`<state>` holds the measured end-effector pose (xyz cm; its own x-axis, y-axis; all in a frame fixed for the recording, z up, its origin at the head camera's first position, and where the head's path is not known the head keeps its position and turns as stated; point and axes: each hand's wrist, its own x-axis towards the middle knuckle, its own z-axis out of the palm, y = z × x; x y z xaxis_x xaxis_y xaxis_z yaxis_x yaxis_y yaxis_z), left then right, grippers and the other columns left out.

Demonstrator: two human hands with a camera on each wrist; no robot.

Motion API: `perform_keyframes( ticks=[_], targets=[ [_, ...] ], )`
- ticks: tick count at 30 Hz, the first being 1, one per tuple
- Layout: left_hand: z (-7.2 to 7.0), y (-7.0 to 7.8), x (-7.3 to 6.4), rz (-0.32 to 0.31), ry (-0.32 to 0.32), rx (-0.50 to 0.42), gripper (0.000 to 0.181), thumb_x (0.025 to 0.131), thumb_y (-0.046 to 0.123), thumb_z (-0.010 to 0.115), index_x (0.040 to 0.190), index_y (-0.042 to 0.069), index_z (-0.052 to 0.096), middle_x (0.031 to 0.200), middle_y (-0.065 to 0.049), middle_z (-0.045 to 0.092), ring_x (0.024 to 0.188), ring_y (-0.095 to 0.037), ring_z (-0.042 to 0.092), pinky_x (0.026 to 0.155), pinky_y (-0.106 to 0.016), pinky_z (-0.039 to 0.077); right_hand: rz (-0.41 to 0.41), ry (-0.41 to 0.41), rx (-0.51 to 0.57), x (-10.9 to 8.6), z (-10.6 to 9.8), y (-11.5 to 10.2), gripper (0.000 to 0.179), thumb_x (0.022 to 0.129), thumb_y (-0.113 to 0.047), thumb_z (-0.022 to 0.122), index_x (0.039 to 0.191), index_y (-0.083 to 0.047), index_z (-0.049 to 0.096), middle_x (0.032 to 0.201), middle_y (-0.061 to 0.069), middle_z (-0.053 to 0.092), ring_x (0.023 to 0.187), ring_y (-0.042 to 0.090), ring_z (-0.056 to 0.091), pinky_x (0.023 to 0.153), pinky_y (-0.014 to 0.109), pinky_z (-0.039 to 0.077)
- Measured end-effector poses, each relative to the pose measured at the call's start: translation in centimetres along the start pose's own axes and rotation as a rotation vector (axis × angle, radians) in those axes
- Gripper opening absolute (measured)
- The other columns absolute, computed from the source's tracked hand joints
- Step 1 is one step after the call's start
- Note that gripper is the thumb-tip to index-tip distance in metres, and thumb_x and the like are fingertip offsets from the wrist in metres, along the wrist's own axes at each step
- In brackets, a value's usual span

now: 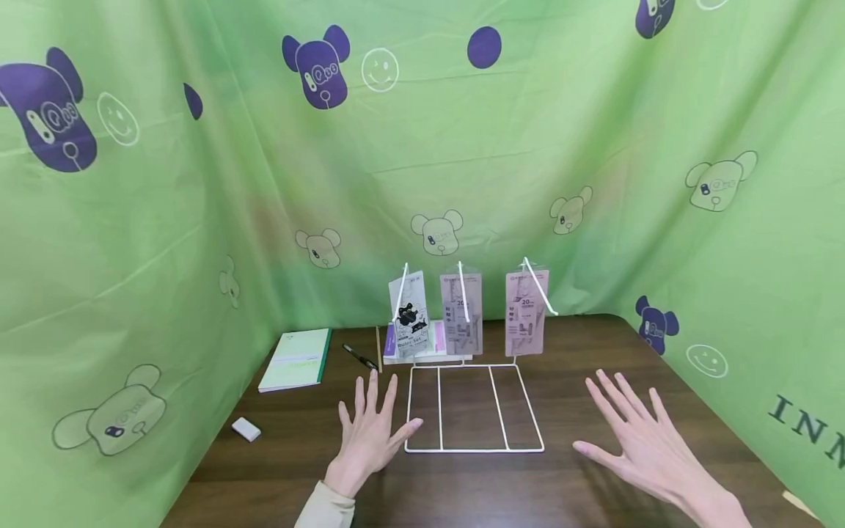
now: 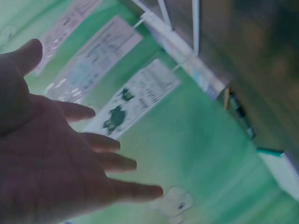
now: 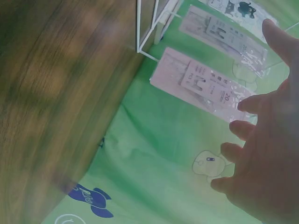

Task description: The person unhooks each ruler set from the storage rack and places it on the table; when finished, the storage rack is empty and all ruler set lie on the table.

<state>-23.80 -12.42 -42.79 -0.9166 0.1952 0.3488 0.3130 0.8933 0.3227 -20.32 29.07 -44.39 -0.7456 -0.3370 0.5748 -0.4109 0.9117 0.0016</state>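
Note:
My left hand (image 1: pixel 371 433) is spread over the table, just left of a white wire display rack (image 1: pixel 475 450), and holds nothing. To the right of the rack, my right hand (image 1: pixel 643 440) is also spread, with nothing in it. Three flat packs hang from the rack's hooks. The left one is a ruler set pack (image 1: pixel 411 315) with a black cartoon print, turned at a slant. Beside it hang a middle pinkish pack (image 1: pixel 462 315) and a right pinkish pack (image 1: pixel 526 314), both marked 20. The left wrist view shows the ruler set pack (image 2: pixel 133 100) beyond the fingertips.
A pale green notebook (image 1: pixel 295 359) lies at the back left, with a black pen (image 1: pixel 359 357) and a thin wooden stick (image 1: pixel 379 348) beside it. A white eraser (image 1: pixel 246 429) sits near the left edge. Behind the rack lies a white and purple box (image 1: pixel 429 358). Green printed curtains (image 1: pixel 462 169) surround the table.

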Motion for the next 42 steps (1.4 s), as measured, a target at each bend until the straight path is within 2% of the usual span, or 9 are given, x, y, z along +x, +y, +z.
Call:
perform_keyframes(
  ticks=[4,9,14,22,27,30,33,37,42],
  targets=[
    [1.3,-0.9,0.6,0.0,-0.091,-0.04,0.089,0.087,0.068,0.048,0.153,0.014,0.024,0.156,-0.024,0.015,0.141,-0.047,0.008,0.098,-0.077,0.008,0.01,-0.018,0.018,0.2,-0.1,-0.1,0.096,0.08,-0.058,0.067,0.154,-0.016,0.023,0.159,0.006,0.018,0.146,0.016,0.0,0.112,0.05,-0.011],
    [2.1,-1.6,1.5,-0.039,-0.249,-0.077,0.091,0.088,0.067,0.05,0.155,0.017,0.013,0.156,-0.024,0.012,0.141,-0.048,0.01,0.099,-0.077,0.008,0.017,-0.024,0.02,0.4,-0.1,-0.4,0.095,0.08,-0.058,0.067,0.154,-0.017,0.023,0.159,0.006,0.018,0.146,0.019,0.003,0.112,0.05,-0.011],
    [3.2,-2.1,2.2,-0.076,-0.34,-0.066,0.093,0.088,0.064,0.052,0.155,0.016,0.01,0.157,-0.025,0.009,0.141,-0.049,0.01,0.1,-0.076,0.009,0.014,-0.02,0.019,0.2,0.0,-0.6,0.094,0.081,-0.059,0.066,0.154,-0.017,0.024,0.159,0.006,0.02,0.146,0.019,0.004,0.113,0.049,-0.009],
    [5.1,-2.8,2.9,-0.111,-0.419,-0.016,0.095,0.084,0.069,0.053,0.154,0.018,0.014,0.156,-0.023,0.012,0.14,-0.048,0.012,0.09,-0.082,0.014,0.02,-0.023,0.016,0.2,0.0,-0.4,0.094,0.081,-0.058,0.066,0.154,-0.018,0.023,0.158,0.007,0.02,0.146,0.019,0.003,0.113,0.049,-0.01],
    [7.5,-4.3,3.0,-0.143,-0.461,0.02,0.104,0.077,0.083,0.043,0.155,0.024,0.008,0.158,-0.019,0.009,0.142,-0.046,0.009,0.086,-0.085,0.014,0.023,-0.036,0.012,0.2,0.0,-0.6,0.094,0.081,-0.058,0.066,0.154,-0.018,0.022,0.159,0.008,0.018,0.146,0.019,0.002,0.112,0.048,-0.012],
    [8.9,-5.2,2.9,-0.151,-0.454,0.019,0.109,0.072,0.09,0.037,0.155,0.026,0.009,0.158,-0.018,0.01,0.142,-0.045,0.009,0.085,-0.085,0.013,0.02,-0.041,0.01,0.1,0.1,-0.6,0.094,0.082,-0.059,0.065,0.154,-0.018,0.022,0.159,0.008,0.019,0.146,0.019,0.003,0.112,0.048,-0.013],
    [8.6,-4.8,2.8,-0.158,-0.461,0.008,0.105,0.075,0.085,0.042,0.154,0.023,0.013,0.157,-0.018,0.014,0.142,-0.046,0.01,0.086,-0.085,0.014,0.022,-0.043,0.008,0.1,0.2,-0.6,0.093,0.082,-0.059,0.065,0.154,-0.017,0.023,0.158,0.008,0.02,0.146,0.019,0.003,0.112,0.048,-0.012],
    [7.2,-3.6,2.5,-0.165,-0.488,0.016,0.096,0.082,0.075,0.049,0.154,0.021,0.016,0.157,-0.019,0.016,0.142,-0.046,0.01,0.086,-0.084,0.015,0.015,-0.04,0.008,0.2,0.2,-0.6,0.093,0.082,-0.059,0.065,0.154,-0.017,0.024,0.158,0.008,0.02,0.146,0.02,0.004,0.113,0.047,-0.012],
    [6.6,-3.1,2.2,-0.158,-0.469,0.031,0.088,0.085,0.068,0.053,0.152,0.021,0.022,0.155,-0.02,0.018,0.141,-0.047,0.011,0.086,-0.084,0.016,0.012,-0.04,0.008,0.5,0.3,-0.6,0.092,0.083,-0.058,0.064,0.154,-0.016,0.023,0.158,0.008,0.019,0.146,0.02,0.002,0.113,0.047,-0.011]
  ],
)
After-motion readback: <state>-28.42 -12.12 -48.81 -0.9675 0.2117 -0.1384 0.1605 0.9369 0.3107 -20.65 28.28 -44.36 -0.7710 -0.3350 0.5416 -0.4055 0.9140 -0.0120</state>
